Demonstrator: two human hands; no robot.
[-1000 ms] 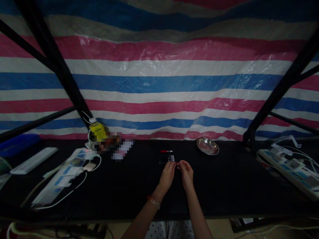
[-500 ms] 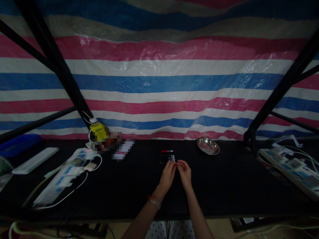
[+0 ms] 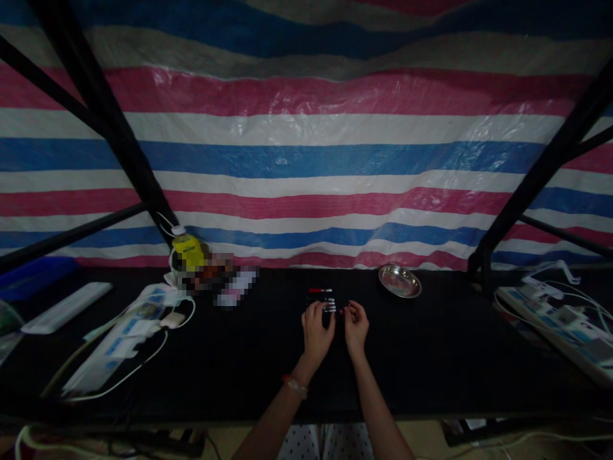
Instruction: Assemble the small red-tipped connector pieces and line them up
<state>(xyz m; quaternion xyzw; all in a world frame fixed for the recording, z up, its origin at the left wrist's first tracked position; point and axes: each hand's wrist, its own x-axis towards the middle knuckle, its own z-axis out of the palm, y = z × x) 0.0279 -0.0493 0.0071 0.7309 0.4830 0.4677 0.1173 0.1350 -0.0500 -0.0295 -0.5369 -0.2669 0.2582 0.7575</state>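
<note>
Several small pen-like items with shiny ends lie in a stack of rows on the black table (image 3: 230,370); the farthest one, a red item (image 3: 320,291), lies clear of my fingers. My left hand (image 3: 317,331) reaches over the nearer dark items (image 3: 329,303), its fingertips on or just above them and its thumb spread away. Just to the right, my right hand (image 3: 355,324) has its fingers curled and pinched together near a tiny reddish tip; what it holds is too small to name.
A round metal dish (image 3: 400,282) stands at the back right. Power strips with cables lie at the left (image 3: 117,345) and right (image 3: 560,319). A yellow bottle (image 3: 189,251) and a blurred phone-like item (image 3: 238,287) are at the back left.
My hands, fingertips together before, have moved apart. The left has shifted slightly left and spread over the dark items; the right has moved a little to the right.
</note>
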